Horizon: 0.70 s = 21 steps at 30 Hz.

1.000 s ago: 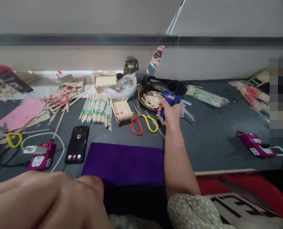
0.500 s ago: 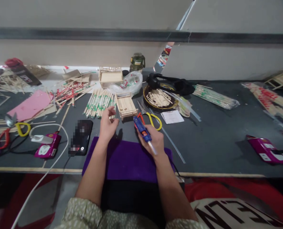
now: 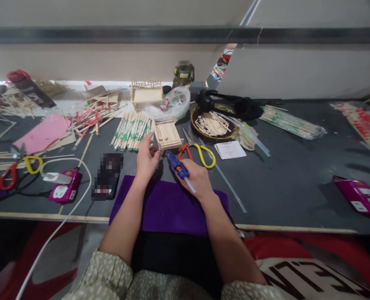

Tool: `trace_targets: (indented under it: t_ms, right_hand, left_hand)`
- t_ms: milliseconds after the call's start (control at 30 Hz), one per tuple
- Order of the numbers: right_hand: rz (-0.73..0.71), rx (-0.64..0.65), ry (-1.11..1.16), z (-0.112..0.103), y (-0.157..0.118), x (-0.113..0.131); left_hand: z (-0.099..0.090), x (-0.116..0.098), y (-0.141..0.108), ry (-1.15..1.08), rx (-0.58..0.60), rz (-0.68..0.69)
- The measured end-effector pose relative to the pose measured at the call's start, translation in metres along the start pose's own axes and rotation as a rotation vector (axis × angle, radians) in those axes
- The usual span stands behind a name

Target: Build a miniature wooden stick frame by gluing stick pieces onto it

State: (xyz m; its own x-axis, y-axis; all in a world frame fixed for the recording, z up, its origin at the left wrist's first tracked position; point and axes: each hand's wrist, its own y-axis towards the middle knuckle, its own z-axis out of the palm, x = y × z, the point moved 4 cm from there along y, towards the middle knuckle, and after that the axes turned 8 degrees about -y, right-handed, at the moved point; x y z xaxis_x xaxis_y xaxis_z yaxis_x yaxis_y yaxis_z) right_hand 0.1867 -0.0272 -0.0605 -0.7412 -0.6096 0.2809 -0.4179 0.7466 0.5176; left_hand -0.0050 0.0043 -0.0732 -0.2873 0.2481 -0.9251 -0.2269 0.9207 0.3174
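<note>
Dark tabletop [image 3: 284,183]: purple cloth [image 3: 175,212], scissors [image 3: 191,143], small stick-built model [image 3: 168,134].
Left hand [image 3: 146,162]: half-curled beside the model; whether gripping, cannot tell.
Right hand [image 3: 197,178]: wrapped around blue glue gun [image 3: 177,166].

Single view, from your head, facing forward and down at near range: your sleeves [image 3: 111,268] along bottom edge, left hand [image 3: 146,160], right hand [image 3: 195,177] near center, dark table [image 3: 284,183] across middle, wall [image 3: 94,62] across top.
</note>
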Motion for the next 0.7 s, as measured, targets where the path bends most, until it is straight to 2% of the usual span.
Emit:
trace_targets:
  t_ms: [100,267,533,700]
  right_hand:
    - [-0.006,0.005,0.011,0.007,-0.001,-0.002]
    - [0.007,0.036,0.008,0.012,-0.002,-0.003]
    - [0.003,0.087,0.004,0.013,0.000,0.000]
    - [0.001,0.140,-0.007,0.013,0.003,0.001]
  left_hand:
    - [-0.006,-0.019,-0.005,0.129,-0.023,0.094]
    - [-0.010,-0.043,-0.008,0.299,0.037,0.190]
    - [-0.004,-0.046,-0.006,0.463,0.119,0.193]
    - [-0.002,-0.044,-0.005,0.508,0.122,0.205]
